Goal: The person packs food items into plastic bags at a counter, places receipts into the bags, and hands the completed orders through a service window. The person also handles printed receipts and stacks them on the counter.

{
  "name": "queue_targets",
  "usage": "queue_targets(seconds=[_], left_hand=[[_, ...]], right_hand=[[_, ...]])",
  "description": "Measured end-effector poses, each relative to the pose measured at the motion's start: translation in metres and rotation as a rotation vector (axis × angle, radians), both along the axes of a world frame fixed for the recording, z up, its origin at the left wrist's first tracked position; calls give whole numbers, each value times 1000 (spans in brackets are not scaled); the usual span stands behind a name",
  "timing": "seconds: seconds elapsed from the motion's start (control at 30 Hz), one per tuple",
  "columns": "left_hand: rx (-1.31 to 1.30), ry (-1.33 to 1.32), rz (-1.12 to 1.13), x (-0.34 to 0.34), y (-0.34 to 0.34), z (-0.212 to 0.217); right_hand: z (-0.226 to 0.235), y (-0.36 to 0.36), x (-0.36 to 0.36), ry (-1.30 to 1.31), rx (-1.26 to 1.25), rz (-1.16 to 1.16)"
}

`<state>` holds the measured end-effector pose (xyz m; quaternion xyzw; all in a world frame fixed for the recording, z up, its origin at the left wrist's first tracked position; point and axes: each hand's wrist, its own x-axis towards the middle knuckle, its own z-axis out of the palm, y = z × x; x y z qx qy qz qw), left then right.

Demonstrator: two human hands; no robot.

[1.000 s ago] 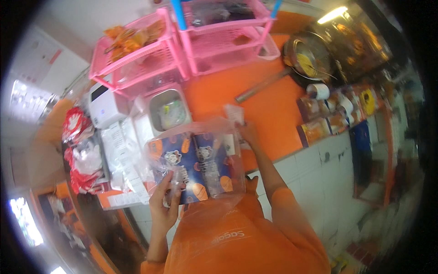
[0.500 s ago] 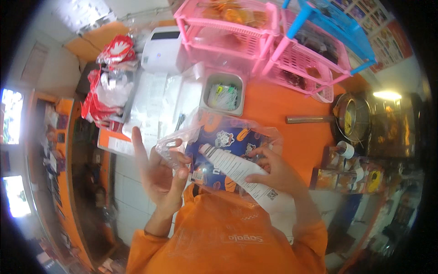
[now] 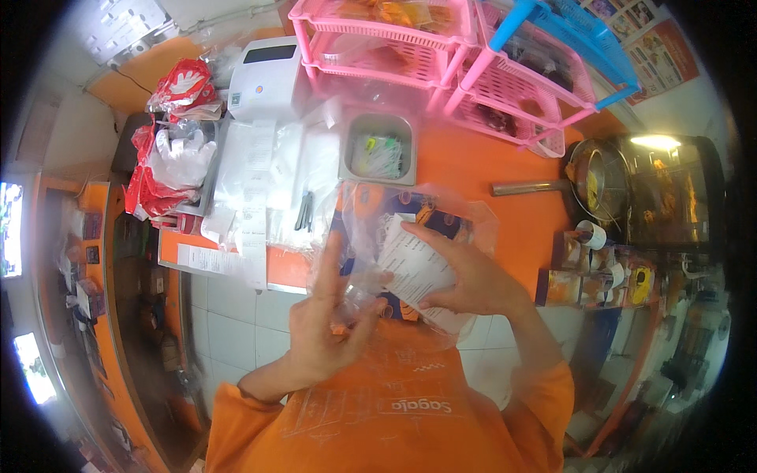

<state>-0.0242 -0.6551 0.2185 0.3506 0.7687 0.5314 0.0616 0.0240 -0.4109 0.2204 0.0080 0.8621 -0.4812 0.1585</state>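
Where the white paper slip [image 3: 414, 270] trailed long half a second ago, it now looks shorter, lying over the clear bag [image 3: 482, 222] and blue-and-orange package [image 3: 448, 228], its long axis slanting from upper left to lower right. The right hand [image 3: 482, 282] holds it, thumb and forefinger spread wide; the left hand [image 3: 317, 335] loosely pinches the bag's crumpled plastic, forefinger outstretched.

Ahead of the right hand [image 3: 475, 282], a bare strip of orange counter [image 3: 461, 164] leaves a way through, bounded by the metal tub [image 3: 378, 180] on its left, the pan handle [image 3: 528, 188] on its right and the pink racks [image 3: 382, 36] beyond. Boxes [image 3: 561, 288] stand farther right. Clear bag [image 3: 482, 225] and paper slip [image 3: 414, 264] fill the gap to the left hand [image 3: 322, 331].
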Motion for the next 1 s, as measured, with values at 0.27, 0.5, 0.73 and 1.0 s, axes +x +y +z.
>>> queue_targets(seconds=[0.27,0.5,0.73,1.0], left_hand=[[259,39,88,11,7,-9],[286,6,154,9,4,-4],[-147,246,78,12,31,-21],[-317,222,131,10,41,-54]], right_hand=[[-20,-6,-13,-38,-571,-6],[-21,12,-20,-91,-324,-201],[-25,-4,-25,281,-107,-187],[-40,52,12,41,128,-222]])
